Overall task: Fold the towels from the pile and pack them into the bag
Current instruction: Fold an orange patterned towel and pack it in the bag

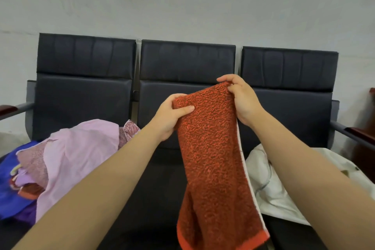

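Both hands hold up a red towel (pixel 211 148): the left hand (pixel 168 115) grips its top left corner, the right hand (pixel 241 99) pinches the top right. The towel hangs between them. A pile of towels (pixel 67 158) lies below-left of the left hand, a white bag (pixel 269 184) below the right.

Before me, a black three-seat row (pixel 85 97), towel pile (pixel 67 158) on its left seat, white bag (pixel 269 178) on its right.

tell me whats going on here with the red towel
A person holds a rust-red towel up by its top edge, left hand gripping one corner and right hand pinching the other, above the black bench. The pile of towels lies at left; what looks like a white bag at right.
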{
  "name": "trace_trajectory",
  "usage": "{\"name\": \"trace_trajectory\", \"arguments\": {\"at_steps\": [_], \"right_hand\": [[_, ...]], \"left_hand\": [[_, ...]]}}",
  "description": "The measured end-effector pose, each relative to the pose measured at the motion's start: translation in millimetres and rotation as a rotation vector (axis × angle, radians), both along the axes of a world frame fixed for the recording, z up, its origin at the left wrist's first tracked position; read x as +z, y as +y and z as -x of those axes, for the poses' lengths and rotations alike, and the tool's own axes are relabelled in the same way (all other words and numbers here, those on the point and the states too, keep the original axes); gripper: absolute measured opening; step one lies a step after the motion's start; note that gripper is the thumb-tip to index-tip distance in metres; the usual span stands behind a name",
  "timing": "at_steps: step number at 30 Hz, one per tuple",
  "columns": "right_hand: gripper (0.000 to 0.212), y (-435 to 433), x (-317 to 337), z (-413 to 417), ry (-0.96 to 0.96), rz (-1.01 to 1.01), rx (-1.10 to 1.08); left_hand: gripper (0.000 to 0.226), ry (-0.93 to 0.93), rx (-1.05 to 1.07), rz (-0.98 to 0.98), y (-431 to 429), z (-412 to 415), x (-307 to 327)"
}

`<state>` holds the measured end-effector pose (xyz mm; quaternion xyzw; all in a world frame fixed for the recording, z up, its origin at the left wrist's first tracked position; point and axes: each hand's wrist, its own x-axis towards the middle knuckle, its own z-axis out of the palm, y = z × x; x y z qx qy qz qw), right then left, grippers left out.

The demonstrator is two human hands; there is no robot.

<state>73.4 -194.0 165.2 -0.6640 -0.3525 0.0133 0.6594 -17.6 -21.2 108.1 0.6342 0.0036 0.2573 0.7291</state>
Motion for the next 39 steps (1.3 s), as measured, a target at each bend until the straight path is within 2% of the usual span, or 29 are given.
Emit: {"name": "trace_trajectory", "arguments": {"at_steps": [2,3,5,6,8,10,12,14,16,18,20,24,27,29,31,33,34,36,39], "right_hand": [[0.014,-3.0,-3.4,-0.3,-0.035,0.08,-0.026],[0.011,-6.2,-5.3,-3.4,-0.111,0.147,-0.034],[0.035,-11.6,-9.6,-12.3,-0.291,0.274,-0.1],[0.039,-13.0,-10.3,-15.0,-0.342,0.271,-0.159],[0.033,-13.7,-10.5,-17.5,-0.352,0.174,-0.262],[0.02,-14.0,-8.3,-18.7,-0.262,0.074,-0.218],[0.013,-15.0,-4.1,-17.7,-0.152,0.016,-0.03],[0.012,-17.1,-0.5,-16.2,-0.038,-0.044,0.164],[0.024,-19.1,0.2,-15.1,0.099,-0.078,0.26],[0.033,-21.1,-2.0,-16.8,0.177,-0.061,0.233],[0.024,-21.9,-5.3,-20.4,0.177,-0.025,0.129],[0.008,-19.1,-11.3,-30.8,0.037,0.089,-0.033],[0.017,-22.6,-14.8,-34.1,-0.026,0.246,0.025],[0.014,-21.6,-15.0,-34.4,-0.089,0.377,0.005],[0.005,-15.2,-10.4,-35.7,-0.307,0.477,-0.184],[0.01,-7.5,-5.4,-35.0,-0.477,0.457,-0.387],[0.011,-4.9,-2.8,-32.8,-0.503,0.411,-0.418],[0.011,-3.4,-0.6,-32.4,-0.479,0.341,-0.364],[0.008,-11.4,-2.5,-36.5,-0.38,0.341,-0.179]], "left_hand": [[0.03,0.026,0.106,-0.148,1.8,-1.9,9.4],[0.03,0.034,0.146,-0.203,4.2,-2.7,13.5],[0.028,0.026,0.152,-0.239,11.5,-3.3,21.0],[0.028,0.017,0.119,-0.228,15.6,-2.8,24.2],[0.029,-0.016,0.082,-0.226,21.3,-0.5,28.2],[0.028,-0.065,0.198,-0.305,22.9,2.8,30.7],[0.024,-0.103,0.3,-0.32,20.3,5.0,33.3],[0.016,-0.094,0.28,-0.285,17.6,5.3,34.7],[0.006,-0.016,0.191,-0.256,17.2,6.0,35.4],[0.009,0.028,0.177,-0.267,18.7,5.5,34.9],[0.01,0.006,0.24,-0.298,20.1,4.9,32.9],[0.022,0.046,0.271,-0.363,23.5,2.6,28.3],[0.023,0.13,0.255,-0.377,28.7,3.5,22.3],[0.015,0.193,0.231,-0.41,29.2,3.7,18.2],[0.009,0.174,0.274,-0.445,28.8,-0.1,19.0],[0.017,0.103,0.363,-0.468,27.5,-4.4,25.1],[0.019,0.073,0.397,-0.462,27.0,-5.3,28.8],[0.02,0.04,0.434,-0.433,28.2,-5.1,34.1],[0.017,0.052,0.393,-0.423,33.3,0.7,35.4]]}}
